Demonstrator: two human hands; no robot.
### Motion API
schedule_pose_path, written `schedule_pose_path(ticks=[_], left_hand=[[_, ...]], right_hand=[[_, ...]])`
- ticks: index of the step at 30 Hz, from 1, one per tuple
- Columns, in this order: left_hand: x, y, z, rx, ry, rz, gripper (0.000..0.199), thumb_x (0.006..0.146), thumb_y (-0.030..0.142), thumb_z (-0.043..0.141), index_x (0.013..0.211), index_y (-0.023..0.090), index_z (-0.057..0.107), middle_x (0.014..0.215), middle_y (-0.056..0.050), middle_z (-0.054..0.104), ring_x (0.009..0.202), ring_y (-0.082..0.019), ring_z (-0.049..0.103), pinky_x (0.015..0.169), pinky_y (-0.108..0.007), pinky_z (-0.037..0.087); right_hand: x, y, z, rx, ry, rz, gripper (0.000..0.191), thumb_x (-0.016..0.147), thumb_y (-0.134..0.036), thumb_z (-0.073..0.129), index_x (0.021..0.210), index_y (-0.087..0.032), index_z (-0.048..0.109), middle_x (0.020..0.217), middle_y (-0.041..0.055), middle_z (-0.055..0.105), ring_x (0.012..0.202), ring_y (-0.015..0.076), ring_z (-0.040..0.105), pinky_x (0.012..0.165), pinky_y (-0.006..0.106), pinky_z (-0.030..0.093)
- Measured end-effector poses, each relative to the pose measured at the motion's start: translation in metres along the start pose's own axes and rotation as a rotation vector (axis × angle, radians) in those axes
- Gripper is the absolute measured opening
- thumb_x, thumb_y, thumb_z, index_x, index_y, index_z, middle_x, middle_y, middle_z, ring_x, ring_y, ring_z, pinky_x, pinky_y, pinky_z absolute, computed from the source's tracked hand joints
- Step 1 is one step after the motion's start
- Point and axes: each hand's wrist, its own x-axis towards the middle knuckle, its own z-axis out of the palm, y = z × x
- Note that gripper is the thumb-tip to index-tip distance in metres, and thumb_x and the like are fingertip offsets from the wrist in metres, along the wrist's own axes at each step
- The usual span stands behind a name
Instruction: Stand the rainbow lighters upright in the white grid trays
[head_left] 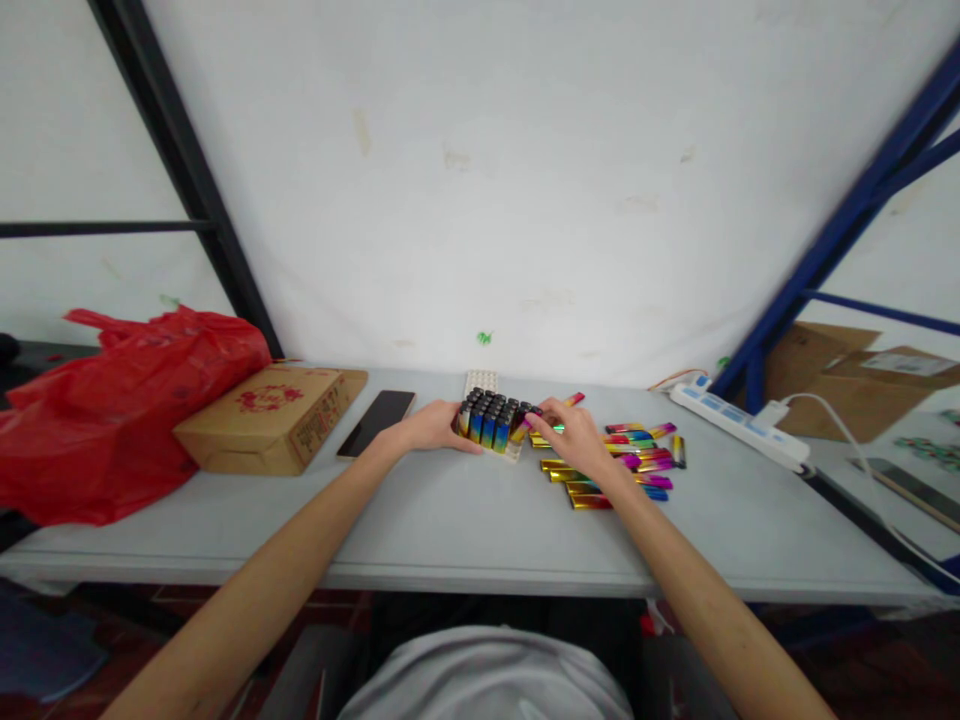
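A tight block of upright lighters [488, 426] with black tops and shiny blue-yellow bodies stands on a white studded tray [481, 381] in the middle of the table. My left hand [435, 426] is wrapped round the left side of this block, its thumb along the front. At the block's right edge, my right hand [566, 430] pinches a tilted yellow-purple lighter [522, 430]; its lower end is near the tray. Beside and under my right forearm lie many loose metallic lighters [585, 494] in gold, red, purple and blue, partly hidden by the arm.
Left of the block lie a dark phone [377, 423], a cardboard box [259, 420] and a red plastic bag [112, 420]. A white power strip [739, 425] with a plugged-in cable lies at the right. A white wall [480, 200] rises behind the table [450, 545].
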Motion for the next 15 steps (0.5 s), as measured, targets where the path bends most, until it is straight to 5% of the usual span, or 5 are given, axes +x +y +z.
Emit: schedule_pose_path(ticks=[7, 15], left_hand=[[0.0005, -0.0003, -0.0001, 0.036, -0.001, 0.004, 0.071, 0.062, 0.07, 0.081, 0.11, 0.018, 0.071, 0.09, -0.003, 0.078, 0.078, -0.024, 0.07, 0.064, -0.027, 0.049], [0.0021, -0.003, 0.0, 0.028, -0.005, 0.027, 0.071, 0.063, 0.071, 0.08, 0.112, 0.02, 0.071, 0.093, -0.003, 0.078, 0.082, -0.025, 0.071, 0.068, -0.027, 0.05]], right_hand=[[0.0025, 0.0077, -0.0003, -0.22, -0.182, -0.037, 0.029, 0.105, -0.043, 0.05, 0.094, -0.019, 0.062, 0.078, 0.0042, 0.071, 0.069, 0.0183, 0.065, 0.063, 0.026, 0.037], [0.0061, 0.0003, -0.0042, -0.467, -0.212, 0.048, 0.04, 0.105, -0.052, 0.045, 0.099, -0.018, 0.065, 0.079, 0.0078, 0.073, 0.074, 0.0217, 0.068, 0.064, 0.027, 0.035]])
